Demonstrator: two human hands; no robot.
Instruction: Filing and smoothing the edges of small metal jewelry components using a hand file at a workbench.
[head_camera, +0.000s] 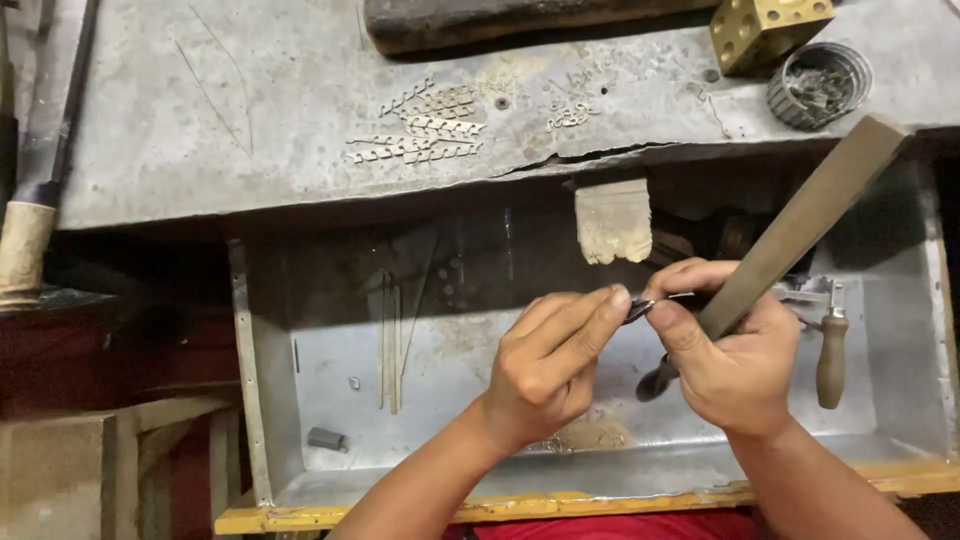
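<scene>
The small thin silvery metal piece (640, 309) sits pinched in the left hand's (545, 365) closed fingertip grip, above the metal catch tray (420, 370). The right hand (735, 360) grips a long flat steel file (800, 225); a slip could likely nick fingertips or drop the piece.

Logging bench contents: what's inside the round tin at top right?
The round tin holds a heap of small grey metal bits; anything beneath that heap is covered.
</scene>
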